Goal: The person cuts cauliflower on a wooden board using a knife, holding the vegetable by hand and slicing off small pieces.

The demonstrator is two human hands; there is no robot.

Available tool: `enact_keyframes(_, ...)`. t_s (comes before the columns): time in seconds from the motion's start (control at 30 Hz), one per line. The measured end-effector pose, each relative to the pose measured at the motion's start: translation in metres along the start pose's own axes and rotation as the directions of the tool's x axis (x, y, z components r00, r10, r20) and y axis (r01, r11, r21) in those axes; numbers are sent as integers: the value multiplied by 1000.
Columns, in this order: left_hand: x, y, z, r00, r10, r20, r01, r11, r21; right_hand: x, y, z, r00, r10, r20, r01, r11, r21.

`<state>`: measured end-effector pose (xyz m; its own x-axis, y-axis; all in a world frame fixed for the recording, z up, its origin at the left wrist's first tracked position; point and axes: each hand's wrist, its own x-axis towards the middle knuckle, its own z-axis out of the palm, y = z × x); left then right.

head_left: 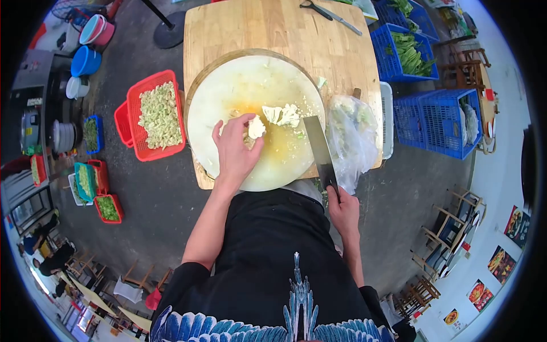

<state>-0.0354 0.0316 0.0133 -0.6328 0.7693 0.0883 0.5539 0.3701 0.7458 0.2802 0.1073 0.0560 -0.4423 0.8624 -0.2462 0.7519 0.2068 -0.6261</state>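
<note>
Between the thumb and fingers of my left hand (235, 153) is a piece of cauliflower (256, 127), held over the round white cutting board (213, 97). My right hand (344, 212) grips the handle of a cleaver (319, 147); its broad blade points away from me across the board's right edge. Just right of the left hand lie cut cauliflower florets (282, 115), with small crumbs scattered around them. Yellowish stains mark the middle of the board. A clear plastic bag (354, 139) with pale contents sits right of the cleaver.
A red basket (178, 134) of chopped cauliflower stands left of the wooden table (250, 25). At the table's far right lie scissors (333, 17). Blue crates (424, 119) stand to the right, one with green vegetables (411, 54). Buckets (85, 60) are at the far left.
</note>
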Motion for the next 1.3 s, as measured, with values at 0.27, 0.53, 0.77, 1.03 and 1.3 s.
enact_keyframes(0.27,32,-24,3,997,-11,-80,21,992,122,9,-5,-13,997,-51,55,54,997,-55)
enact_keyframes(0.53,52,23,44,928,283,242,-332,923,196,13,6,-20,995,91,30,-94,988,120)
enact_keyframes(0.77,64,34,51,916,195,351,-258,956,143,18,13,-18,989,106,107,-118,986,113)
enact_keyframes(1.03,27,42,36,995,-16,102,44,960,-276,5,28,-21,959,157,238,-223,932,287)
enact_keyframes(1.3,6,47,27,956,-268,117,291,841,-456,13,24,-44,915,-7,404,-37,994,99)
